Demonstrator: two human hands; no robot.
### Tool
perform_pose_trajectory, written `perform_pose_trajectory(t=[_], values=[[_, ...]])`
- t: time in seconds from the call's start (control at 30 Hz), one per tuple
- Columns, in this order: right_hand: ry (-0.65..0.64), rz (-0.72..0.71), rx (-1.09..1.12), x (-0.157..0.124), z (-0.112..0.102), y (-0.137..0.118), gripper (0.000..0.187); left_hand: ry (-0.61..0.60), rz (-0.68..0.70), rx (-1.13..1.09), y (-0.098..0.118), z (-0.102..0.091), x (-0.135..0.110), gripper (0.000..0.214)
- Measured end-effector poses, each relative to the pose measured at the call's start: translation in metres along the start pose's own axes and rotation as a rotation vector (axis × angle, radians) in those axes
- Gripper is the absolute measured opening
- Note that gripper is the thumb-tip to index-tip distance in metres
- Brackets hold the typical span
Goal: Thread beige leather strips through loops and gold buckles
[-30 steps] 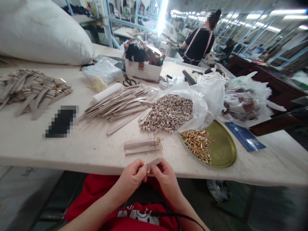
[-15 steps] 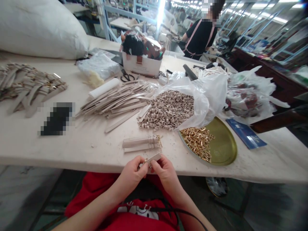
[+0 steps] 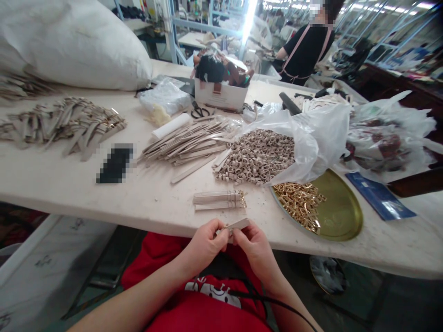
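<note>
Both hands meet at the table's front edge, closed around one beige strap [image 3: 239, 224] with a bit of gold metal near its left part. My left hand [image 3: 212, 237] pinches the strap's buckle end, and the fingers partly hide the metal. The strap's other end is pinched by my right hand [image 3: 252, 237]. Just beyond the hands lies a small stack of finished-looking straps [image 3: 218, 200] with gold buckles at their right ends. Farther back are a heap of small beige loops [image 3: 258, 154] spilling from a plastic bag [image 3: 314, 133] and a pile of loose beige strips [image 3: 194, 140].
To the right, a round gold tray [image 3: 342, 216] holds gold buckles [image 3: 301, 203], beside a blue packet [image 3: 379, 196]. Buckled straps [image 3: 65, 122] are heaped at left, near a blurred dark object [image 3: 116, 163]. Behind stand scissors [image 3: 200, 110], a white box [image 3: 219, 95] and a co-worker [image 3: 306, 48].
The view has swung left, so everything on the table appears farther right. Both hands keep hold of the strap, with little change in their grip.
</note>
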State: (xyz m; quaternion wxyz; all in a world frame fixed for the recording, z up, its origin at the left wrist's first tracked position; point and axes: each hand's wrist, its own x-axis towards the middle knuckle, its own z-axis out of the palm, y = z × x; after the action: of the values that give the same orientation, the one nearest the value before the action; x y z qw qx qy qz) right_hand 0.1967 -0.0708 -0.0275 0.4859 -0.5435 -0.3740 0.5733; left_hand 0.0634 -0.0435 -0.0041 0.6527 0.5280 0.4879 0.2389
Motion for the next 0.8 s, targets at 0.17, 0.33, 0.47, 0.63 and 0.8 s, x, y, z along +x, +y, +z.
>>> perform_pose_trajectory(t=[0.17,0.33,0.47,0.63,0.8], values=[[0.102,-0.182,-0.401,-0.001,0.002,0.0,0.01,0.042,0.043,0.082,-0.006,-0.001,-0.005,0.022],[0.124,-0.282,-0.541,-0.01,0.006,-0.002,0.008,0.1,0.075,0.2,-0.012,-0.002,-0.005,0.021],[0.094,-0.235,-0.458,-0.009,0.004,-0.005,0.01,0.081,0.128,0.317,-0.012,-0.005,-0.003,0.023],[-0.037,-0.002,-0.072,0.005,-0.003,0.0,0.013,-0.044,0.101,0.339,-0.009,-0.012,0.007,0.029],[-0.071,-0.111,-0.124,0.009,-0.002,-0.002,0.011,-0.025,0.04,0.195,-0.011,-0.01,0.022,0.03]])
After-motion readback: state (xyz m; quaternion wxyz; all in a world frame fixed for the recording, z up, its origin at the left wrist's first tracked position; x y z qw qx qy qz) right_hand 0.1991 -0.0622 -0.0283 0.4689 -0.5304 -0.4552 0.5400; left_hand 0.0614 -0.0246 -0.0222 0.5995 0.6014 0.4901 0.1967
